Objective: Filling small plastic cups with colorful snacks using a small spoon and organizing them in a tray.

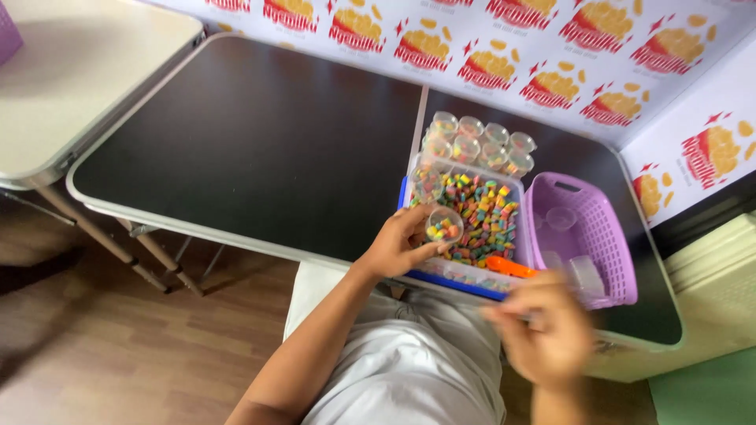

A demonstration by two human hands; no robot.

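My left hand point(398, 248) holds a small clear plastic cup point(444, 224) with a few coloured candies in it, at the near edge of a clear tub point(516, 189) full of multicoloured candies. My right hand point(543, 327) is blurred, below the tub's near right corner; its fingers look curled, and what they hold cannot be made out. An orange tool point(510, 267) lies at the tub's near edge just above that hand. Behind the tub stand several small filled cups point(476, 143).
A purple plastic basket point(606, 236) with empty clear cups sits right of the tub on the black folding table point(252, 149). A white table point(71, 79) stands at the left. A printed wall panel point(551, 55) backs the table. Wooden floor lies below.
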